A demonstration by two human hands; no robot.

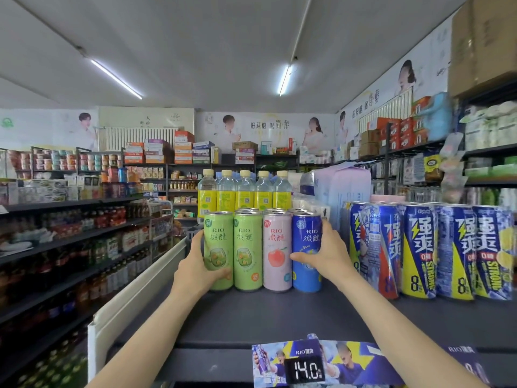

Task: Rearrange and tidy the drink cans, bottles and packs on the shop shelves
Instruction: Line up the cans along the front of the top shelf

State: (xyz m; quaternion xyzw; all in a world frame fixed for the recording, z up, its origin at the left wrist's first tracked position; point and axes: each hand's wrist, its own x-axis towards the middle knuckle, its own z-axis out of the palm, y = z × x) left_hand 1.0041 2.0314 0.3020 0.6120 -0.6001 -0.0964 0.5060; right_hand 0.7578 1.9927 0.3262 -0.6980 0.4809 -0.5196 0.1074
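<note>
Head view, top shelf. The dark shelf top (279, 317) carries a front row of four slim cans standing upright and touching side by side: a green can (218, 252) at the left end, a second green can (248, 252), a pink can (277, 253) and a blue can (307, 252) at the right end. More can tops show directly behind this row.

The left hand (200, 268) grasps the left-end green can, thumb across its lower front, fingers round its far left side. The right hand (326, 254) grasps the blue can, thumb on its front, fingers wrapped round its right side. Both forearms reach up from the lower edge of the frame.

Behind the cans stands a row of clear bottles (244, 191) with yellow labels and pale caps. To the right, apart from the blue can, stands a row of taller blue-and-yellow cans (425, 250), upright and packed close. A price tag (305, 371) reading 14.0 hangs on the shelf's front edge. Other stocked shelves (70, 219) line the aisle at left.
</note>
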